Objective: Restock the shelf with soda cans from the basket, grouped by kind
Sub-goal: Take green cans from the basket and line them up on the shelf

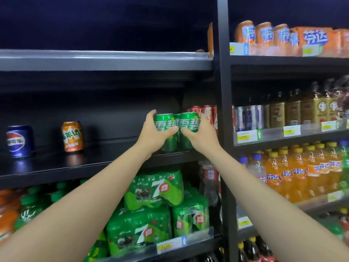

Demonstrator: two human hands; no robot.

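Two green cans (176,129) being set at the shelf (90,163) front edge, beside the red cans (206,114).
Left hand (153,133) and right hand (200,135) each clamp one; next, seat and release.

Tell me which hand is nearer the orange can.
Left. The left hand grips a green can to the right of the orange can; the right hand, gripping another green can, is farther right still.

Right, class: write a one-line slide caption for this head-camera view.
Left hand and right hand each grip a green soda can on the shelf, beside red cans.
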